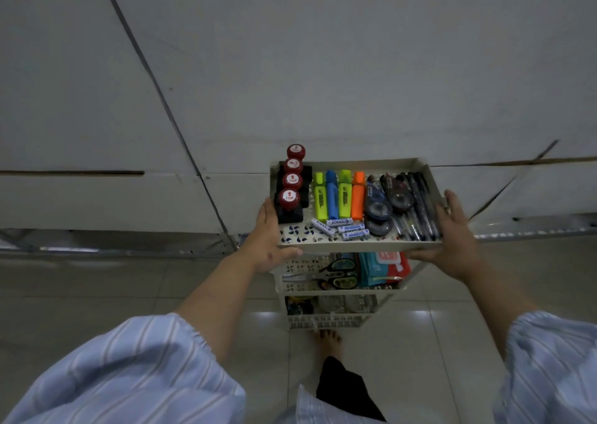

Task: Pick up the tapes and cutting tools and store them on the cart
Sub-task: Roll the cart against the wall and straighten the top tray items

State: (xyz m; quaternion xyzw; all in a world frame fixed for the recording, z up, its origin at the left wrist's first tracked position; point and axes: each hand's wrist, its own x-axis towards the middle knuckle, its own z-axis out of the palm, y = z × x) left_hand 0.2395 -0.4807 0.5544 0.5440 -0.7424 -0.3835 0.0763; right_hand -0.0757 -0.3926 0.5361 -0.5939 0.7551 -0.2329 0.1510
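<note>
A cream tiered cart (pixel 355 245) stands on the floor before me. My left hand (pixel 268 233) grips the left side of its top tray, and my right hand (pixel 455 233) grips the right side. The top tray holds several red-capped stamps (pixel 289 197), highlighters (pixel 338 194), batteries (pixel 347 227), correction tape dispensers (pixel 378 202) and dark pens (pixel 420 207). On the middle shelf lie scissors with black and green handles (pixel 339 273) beside a teal and red packet (pixel 384 267). The bottom shelf (pixel 326 322) holds clear tape rolls (pixel 342 304), partly hidden.
White wall panels (pixel 323 68) rise right behind the cart, with a metal rail (pixel 97 246) along their base. Glossy floor tiles (pixel 420 343) spread around the cart. My bare foot (pixel 329 343) stands just in front of the bottom shelf.
</note>
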